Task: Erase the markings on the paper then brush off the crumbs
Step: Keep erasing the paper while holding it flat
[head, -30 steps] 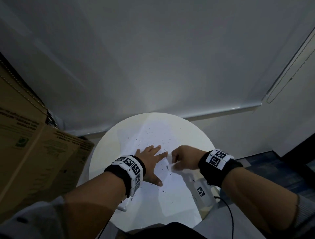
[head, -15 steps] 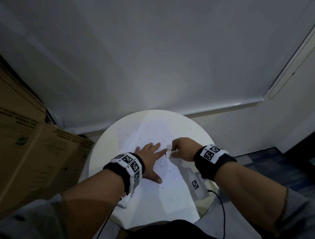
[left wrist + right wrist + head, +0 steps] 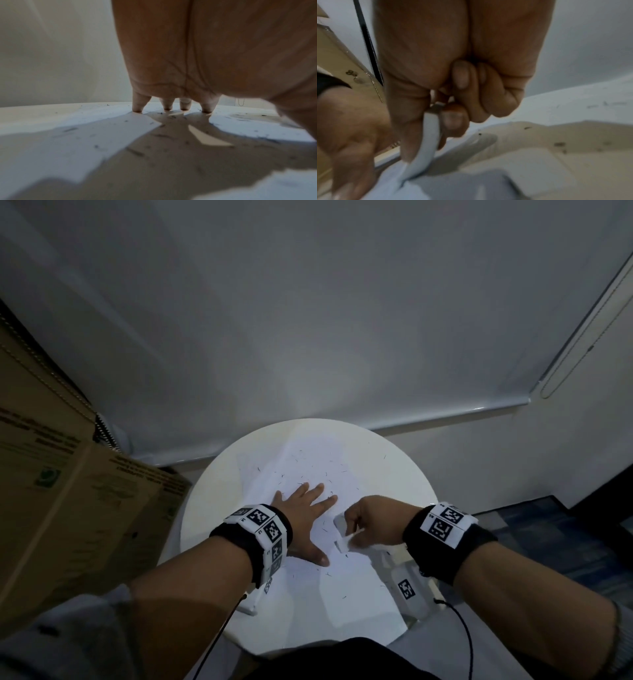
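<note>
Erasing looks under way: the left hand [image 3: 303, 510] presses spread on the paper [image 3: 359, 594], the right hand [image 3: 373, 520] pinches the eraser [image 3: 341, 523], and crumbs [image 3: 301, 470] are not yet brushed off.

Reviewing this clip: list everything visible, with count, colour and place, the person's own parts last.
paper: one, white, flat on the table
eraser: one, white, held over the paper
crumbs: many, dark, scattered over paper and table
table: one, round, white, centre
cardboard box: one, brown, left of the table
blind: one, pale grey, behind the table
left hand: flat on the paper, fingers spread
right hand: pinches the eraser
</note>
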`<action>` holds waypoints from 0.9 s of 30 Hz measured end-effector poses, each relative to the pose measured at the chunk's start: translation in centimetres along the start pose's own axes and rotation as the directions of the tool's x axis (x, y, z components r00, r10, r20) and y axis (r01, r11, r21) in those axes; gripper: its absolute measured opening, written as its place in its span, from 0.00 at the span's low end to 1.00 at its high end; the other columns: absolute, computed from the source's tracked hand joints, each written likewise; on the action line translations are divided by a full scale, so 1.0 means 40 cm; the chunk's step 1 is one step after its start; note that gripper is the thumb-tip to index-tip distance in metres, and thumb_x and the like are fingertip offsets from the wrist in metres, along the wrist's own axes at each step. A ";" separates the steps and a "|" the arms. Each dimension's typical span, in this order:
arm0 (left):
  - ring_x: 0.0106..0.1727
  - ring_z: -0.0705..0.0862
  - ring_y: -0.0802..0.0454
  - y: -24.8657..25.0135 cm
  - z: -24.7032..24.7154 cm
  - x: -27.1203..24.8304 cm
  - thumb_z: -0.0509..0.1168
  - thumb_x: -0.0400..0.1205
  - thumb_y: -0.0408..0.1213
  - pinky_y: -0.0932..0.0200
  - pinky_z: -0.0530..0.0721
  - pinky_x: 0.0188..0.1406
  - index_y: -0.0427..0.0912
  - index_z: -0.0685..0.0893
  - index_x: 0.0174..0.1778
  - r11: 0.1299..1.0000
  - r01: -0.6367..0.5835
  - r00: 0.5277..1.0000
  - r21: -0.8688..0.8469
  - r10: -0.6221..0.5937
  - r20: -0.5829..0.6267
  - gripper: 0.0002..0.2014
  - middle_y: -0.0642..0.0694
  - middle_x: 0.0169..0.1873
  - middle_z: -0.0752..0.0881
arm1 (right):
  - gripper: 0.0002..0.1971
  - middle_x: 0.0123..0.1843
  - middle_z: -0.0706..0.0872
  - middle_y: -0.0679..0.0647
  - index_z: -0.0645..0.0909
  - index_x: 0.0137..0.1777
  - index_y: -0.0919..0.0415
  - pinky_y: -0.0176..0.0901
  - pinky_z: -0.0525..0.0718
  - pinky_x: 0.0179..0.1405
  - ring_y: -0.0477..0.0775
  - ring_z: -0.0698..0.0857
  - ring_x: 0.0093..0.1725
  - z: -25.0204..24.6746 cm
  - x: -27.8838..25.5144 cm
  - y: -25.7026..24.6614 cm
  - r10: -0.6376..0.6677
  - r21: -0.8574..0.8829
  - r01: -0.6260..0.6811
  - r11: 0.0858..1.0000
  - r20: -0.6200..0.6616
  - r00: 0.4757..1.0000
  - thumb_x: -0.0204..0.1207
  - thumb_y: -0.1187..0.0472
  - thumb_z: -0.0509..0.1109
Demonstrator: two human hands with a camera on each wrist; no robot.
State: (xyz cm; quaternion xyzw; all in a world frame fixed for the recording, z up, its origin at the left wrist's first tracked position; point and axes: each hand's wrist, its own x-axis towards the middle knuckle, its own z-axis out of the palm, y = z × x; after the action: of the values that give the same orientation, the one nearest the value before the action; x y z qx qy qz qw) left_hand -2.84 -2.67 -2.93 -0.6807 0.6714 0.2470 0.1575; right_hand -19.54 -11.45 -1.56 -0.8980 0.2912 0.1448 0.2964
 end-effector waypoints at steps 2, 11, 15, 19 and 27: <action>0.85 0.32 0.49 -0.001 0.000 0.001 0.71 0.72 0.66 0.32 0.42 0.82 0.59 0.34 0.84 1.000 -0.002 1.000 0.007 0.002 0.008 0.58 0.54 0.84 0.32 | 0.07 0.44 0.83 0.51 0.84 0.47 0.57 0.40 0.75 0.43 0.49 0.78 0.44 -0.013 0.005 0.008 0.040 -0.039 -0.044 0.998 -0.101 0.994 0.72 0.56 0.74; 0.85 0.33 0.47 -0.007 -0.003 0.003 0.70 0.72 0.68 0.31 0.44 0.82 0.58 0.35 0.84 0.999 -0.032 0.999 0.035 0.031 0.008 0.58 0.53 0.85 0.33 | 0.06 0.40 0.82 0.48 0.82 0.45 0.57 0.41 0.76 0.42 0.50 0.79 0.40 0.012 -0.010 -0.013 0.002 -0.053 -0.004 0.999 -0.040 0.999 0.72 0.56 0.74; 0.85 0.35 0.47 -0.011 -0.002 0.002 0.69 0.72 0.69 0.31 0.46 0.82 0.58 0.35 0.85 0.998 -0.043 0.999 0.043 0.043 -0.006 0.57 0.52 0.85 0.34 | 0.05 0.39 0.80 0.46 0.81 0.45 0.55 0.38 0.73 0.39 0.48 0.78 0.39 0.012 -0.010 -0.014 0.045 -0.057 -0.049 0.997 -0.075 0.996 0.73 0.56 0.73; 0.85 0.35 0.45 -0.013 0.001 0.007 0.68 0.72 0.69 0.30 0.46 0.81 0.57 0.35 0.85 0.997 -0.053 0.998 0.053 0.054 -0.015 0.58 0.51 0.85 0.34 | 0.05 0.34 0.79 0.43 0.82 0.42 0.54 0.36 0.73 0.37 0.44 0.77 0.35 0.039 -0.033 -0.034 0.057 0.030 -0.057 0.998 0.008 0.998 0.72 0.57 0.75; 0.86 0.36 0.43 -0.018 0.003 0.010 0.68 0.71 0.71 0.28 0.48 0.80 0.56 0.36 0.85 0.995 -0.076 0.997 0.071 0.078 -0.021 0.58 0.49 0.85 0.35 | 0.05 0.38 0.82 0.45 0.82 0.43 0.54 0.38 0.76 0.43 0.47 0.78 0.40 0.040 -0.051 -0.052 0.128 0.029 -0.129 0.991 0.017 0.992 0.72 0.56 0.76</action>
State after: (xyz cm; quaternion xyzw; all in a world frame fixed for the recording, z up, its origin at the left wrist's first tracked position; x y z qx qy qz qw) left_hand -2.17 -2.90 -3.33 -0.6513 0.7071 0.2213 0.1637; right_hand -20.04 -8.22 -0.99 -0.8717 0.3483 0.1661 0.3021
